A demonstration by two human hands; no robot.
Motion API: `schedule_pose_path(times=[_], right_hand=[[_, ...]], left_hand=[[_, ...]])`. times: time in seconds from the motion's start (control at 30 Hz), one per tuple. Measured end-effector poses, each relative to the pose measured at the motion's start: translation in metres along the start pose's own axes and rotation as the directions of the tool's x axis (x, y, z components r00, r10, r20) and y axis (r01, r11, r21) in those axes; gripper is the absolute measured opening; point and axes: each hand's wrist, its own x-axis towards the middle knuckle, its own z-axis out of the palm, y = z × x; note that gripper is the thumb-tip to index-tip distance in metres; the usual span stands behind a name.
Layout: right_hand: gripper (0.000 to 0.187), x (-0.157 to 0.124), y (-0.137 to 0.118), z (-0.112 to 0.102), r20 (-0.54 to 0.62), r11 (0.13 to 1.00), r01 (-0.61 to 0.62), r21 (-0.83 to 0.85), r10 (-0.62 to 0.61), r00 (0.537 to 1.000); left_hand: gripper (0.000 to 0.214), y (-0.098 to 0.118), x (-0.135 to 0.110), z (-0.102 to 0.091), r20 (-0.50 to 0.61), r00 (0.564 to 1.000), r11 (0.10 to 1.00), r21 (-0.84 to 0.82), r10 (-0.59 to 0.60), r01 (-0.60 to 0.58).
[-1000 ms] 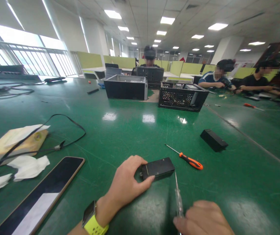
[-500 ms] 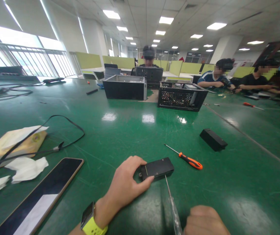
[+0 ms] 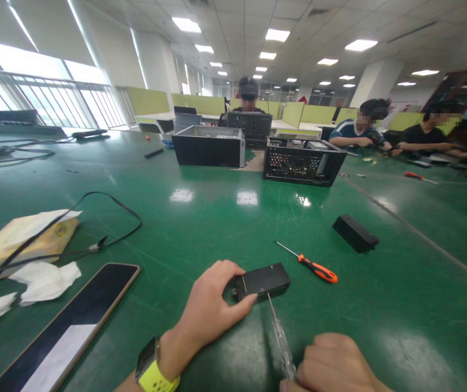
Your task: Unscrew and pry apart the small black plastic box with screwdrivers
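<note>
Left hand (image 3: 211,296) was clamped on the box (image 3: 262,279) by its left end | box lay toward the surface's (image 3: 200,234) near edge | driver (image 3: 280,337) tip was at its near side; pushing too hard risked slipping into the left thumb | right hand (image 3: 329,363) was closed round the driver's handle

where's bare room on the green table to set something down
A wide patch lies beyond the left hand, between the black cable and the orange-handled screwdriver, up to the solid-sided case. Another lies right of the right hand, nearer than the loose black block. Crowded: the left edge, with phone, tissues and packet, and around the held black box.
</note>
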Motion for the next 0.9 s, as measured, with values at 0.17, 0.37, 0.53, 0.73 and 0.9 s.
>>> schedule_pose_path(times=[0.17, 0.37, 0.53, 0.73, 0.9], right_hand=[[0.041, 0.011, 0.002, -0.001, 0.037, 0.998, 0.050, -0.027, -0.049, 0.998], [0.053, 0.012, 0.002, 0.004, 0.091, 0.996, -0.040, -0.083, 0.048, 0.995], [0.040, 0.003, 0.004, 0.010, 0.178, 0.997, -0.038, -0.072, 0.050, 0.983], [0.005, -0.001, 0.013, 0.011, 0.563, 0.982, -0.181, 0.045, 0.125, 0.817], [0.011, -0.005, 0.016, 0.009, 0.649, 0.948, -0.302, 0.100, 0.168, 0.742]], left_hand=[[0.025, 0.000, 0.000, 0.000, 0.002, 1.000, 1.000, 0.002, -0.005, 0.005], [0.026, 0.002, 0.000, -0.001, 0.000, 1.000, 1.000, 0.007, -0.008, 0.008], [0.026, 0.003, 0.000, -0.001, 0.017, 1.000, 1.000, 0.007, 0.012, -0.012], [0.026, 0.002, 0.001, -0.003, -0.001, 0.998, 0.998, 0.033, 0.057, -0.057], [0.032, 0.001, 0.001, -0.004, -0.010, 0.994, 0.992, 0.073, 0.105, -0.104]])
